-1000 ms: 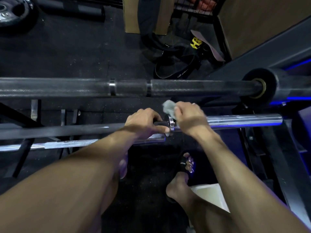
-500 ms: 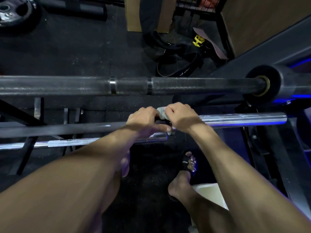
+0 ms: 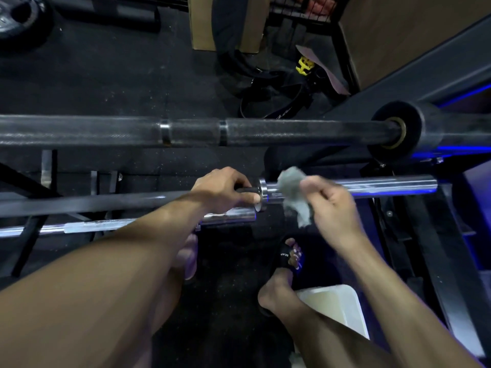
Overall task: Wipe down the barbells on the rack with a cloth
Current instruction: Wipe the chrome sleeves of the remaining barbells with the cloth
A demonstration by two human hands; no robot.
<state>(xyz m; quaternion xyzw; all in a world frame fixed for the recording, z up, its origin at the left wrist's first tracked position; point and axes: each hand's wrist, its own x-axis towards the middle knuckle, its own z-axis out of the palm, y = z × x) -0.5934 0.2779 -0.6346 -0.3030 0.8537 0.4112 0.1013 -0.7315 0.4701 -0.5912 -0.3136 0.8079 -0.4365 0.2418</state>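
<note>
Right hand point(image 3: 333, 205) holds cloth point(image 3: 293, 195) against barbell point(image 3: 372, 185).

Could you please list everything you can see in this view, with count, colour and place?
Dark barbell: one, black knurled shaft, lying across the upper middle.
Chrome barbell: one, silver sleeve, below the dark one, right of centre.
Lower bar: one, silver, lower left.
Cloth: one, grey, against the chrome sleeve.
Weight plate: one, black, top left corner.
Straps: black heap on the floor, top centre.
Yellow clip: one, among the straps.
White container: one, bottom right of centre.
Sandal: one, black, on a foot.
Left hand: gripping the chrome barbell's shaft.
Right hand: holding the cloth.
</note>
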